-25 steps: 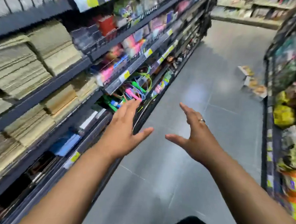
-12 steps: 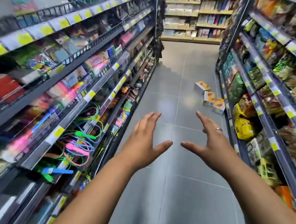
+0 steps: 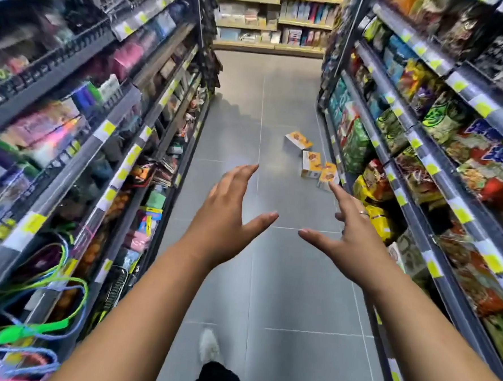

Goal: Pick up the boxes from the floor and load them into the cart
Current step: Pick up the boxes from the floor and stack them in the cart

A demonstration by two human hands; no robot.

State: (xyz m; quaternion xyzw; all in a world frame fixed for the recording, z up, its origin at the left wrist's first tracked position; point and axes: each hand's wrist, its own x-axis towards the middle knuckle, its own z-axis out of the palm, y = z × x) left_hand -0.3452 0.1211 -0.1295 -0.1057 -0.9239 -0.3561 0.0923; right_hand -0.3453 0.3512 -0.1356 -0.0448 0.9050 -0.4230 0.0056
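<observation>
Boxes (image 3: pixel 311 164): three small orange-and-white cartons lying on the floor (image 3: pixel 256 279) ahead, close to the foot of the right shelf (image 3: pixel 416 224). Probably light, stiff cardboard, liable to dent at the corners and best taken across opposite side faces. Left hand (image 3: pixel 228 218) and right hand (image 3: pixel 350 243) reach forward, palms facing, fingers straight and spread, holding nothing, well apart from the boxes. No cart in view.

The print on the three orange-and-white cardboard boxes (image 3: pixel 310 164) is too small to read, and a fingertip of the right grip (image 3: pixel 356 241) covers the nearest box's lower edge. Goods on the left dark metal shelves (image 3: pixel 71 138) are blurred. The white shoe (image 3: pixel 209 345) is smeared, and the bottom edge cuts the black trouser leg (image 3: pixel 218 379).
</observation>
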